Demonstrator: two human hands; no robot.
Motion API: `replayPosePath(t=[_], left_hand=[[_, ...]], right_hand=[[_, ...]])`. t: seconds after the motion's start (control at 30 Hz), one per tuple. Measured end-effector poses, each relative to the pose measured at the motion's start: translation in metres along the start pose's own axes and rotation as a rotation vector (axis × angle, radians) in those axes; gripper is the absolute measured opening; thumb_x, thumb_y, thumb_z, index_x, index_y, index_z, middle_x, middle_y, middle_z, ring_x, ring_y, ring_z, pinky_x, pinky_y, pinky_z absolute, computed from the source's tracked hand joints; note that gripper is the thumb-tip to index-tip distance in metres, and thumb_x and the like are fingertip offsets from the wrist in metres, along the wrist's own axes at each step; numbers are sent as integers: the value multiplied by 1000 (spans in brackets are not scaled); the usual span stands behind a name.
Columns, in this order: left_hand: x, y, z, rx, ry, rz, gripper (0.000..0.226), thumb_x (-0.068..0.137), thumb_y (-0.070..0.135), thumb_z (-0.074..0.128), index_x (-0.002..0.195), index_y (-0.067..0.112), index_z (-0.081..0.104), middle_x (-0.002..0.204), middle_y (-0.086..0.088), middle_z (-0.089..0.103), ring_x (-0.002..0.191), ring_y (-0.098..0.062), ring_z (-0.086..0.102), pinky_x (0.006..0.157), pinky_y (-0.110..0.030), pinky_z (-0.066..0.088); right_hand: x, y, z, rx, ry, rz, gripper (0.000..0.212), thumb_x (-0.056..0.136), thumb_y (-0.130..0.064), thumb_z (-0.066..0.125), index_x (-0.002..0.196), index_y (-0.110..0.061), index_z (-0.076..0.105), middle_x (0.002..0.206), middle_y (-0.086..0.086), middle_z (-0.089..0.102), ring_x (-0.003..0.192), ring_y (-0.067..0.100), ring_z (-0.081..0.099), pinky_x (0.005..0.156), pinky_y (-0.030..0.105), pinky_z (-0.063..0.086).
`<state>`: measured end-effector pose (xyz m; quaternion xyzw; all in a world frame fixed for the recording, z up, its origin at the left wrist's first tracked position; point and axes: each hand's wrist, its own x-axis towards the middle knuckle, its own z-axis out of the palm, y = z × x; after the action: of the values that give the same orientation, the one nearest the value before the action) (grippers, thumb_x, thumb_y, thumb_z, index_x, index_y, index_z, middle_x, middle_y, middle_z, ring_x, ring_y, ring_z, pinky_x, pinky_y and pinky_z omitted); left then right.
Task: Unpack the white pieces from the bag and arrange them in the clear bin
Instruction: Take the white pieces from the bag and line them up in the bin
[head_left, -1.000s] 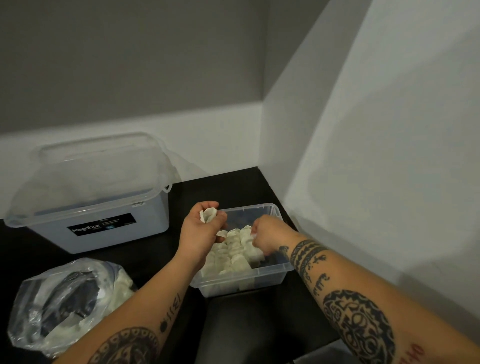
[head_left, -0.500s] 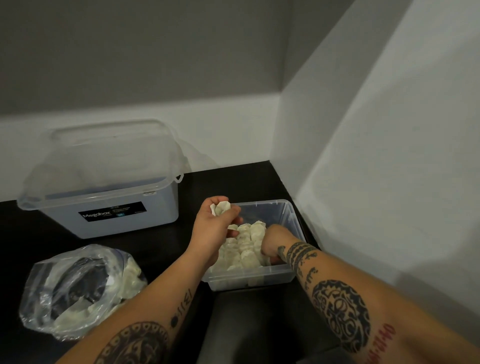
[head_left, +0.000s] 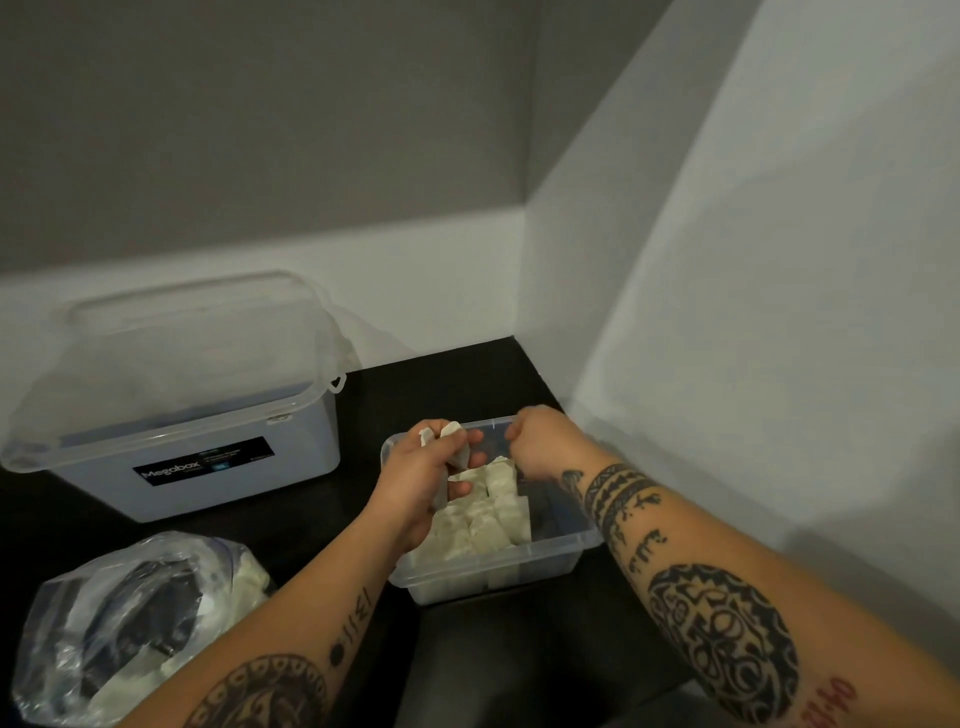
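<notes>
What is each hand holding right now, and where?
The left hand grips several small white pieces, bunched in its curled fingers. The right hand's hold cannot be told.

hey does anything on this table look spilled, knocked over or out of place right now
Nothing stands out. The white pieces sit packed inside the clear bin, none on the black table. The left hand holds a few more over it. The bag lies slumped but contained, and the lidded tub stands upright.

Black table (head_left: 457, 384), clear bin (head_left: 493, 582), bag (head_left: 67, 649), lidded box (head_left: 208, 483)
</notes>
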<state>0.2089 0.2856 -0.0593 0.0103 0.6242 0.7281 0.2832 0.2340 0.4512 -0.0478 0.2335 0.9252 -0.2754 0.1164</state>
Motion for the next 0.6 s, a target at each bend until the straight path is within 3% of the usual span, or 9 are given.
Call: replayPosePath(t=[0.1,0.23,0.33,0.43,0.6], left_hand=[[-2,2,7,-22,-9,-12,22,99,20,65,120,16,67,116,-14,73,105,-28,70,73,-33,54],[-3,2,16,-13,-68,26,21,99,19,65,119,25,71,115,-8,74,103,-22,69,71,-30,51],[-2,0,20,19,-94,52,39,98,13,68,129,36,65,115,-4,74,101,-20,70,67,-28,53],[1,-6,23,40,-68,93,54,94,8,71,136,39,56,112,-6,75,97,-20,71,66,-30,53],[6,-8,27,19,11,185,53,92,-2,71,132,31,60,118,-2,73,96,-18,73,67,-27,55]], right_hand=[[-13,0,-16,366,17,-115,19,101,-17,56,115,-23,67,109,-4,66,101,15,65,90,35,59],[-23,5,-17,694,-118,-115,23,105,-33,50,118,-24,67,116,2,68,108,20,66,92,42,59],[-26,13,-14,823,-208,-45,31,106,-39,44,118,-23,68,120,8,69,107,25,66,87,37,59],[-27,20,-14,934,-252,13,32,106,-37,46,117,-16,67,121,17,68,94,23,66,78,32,59],[-30,25,-22,905,-366,79,38,106,-44,43,114,-14,66,99,8,69,84,21,68,74,32,58]])
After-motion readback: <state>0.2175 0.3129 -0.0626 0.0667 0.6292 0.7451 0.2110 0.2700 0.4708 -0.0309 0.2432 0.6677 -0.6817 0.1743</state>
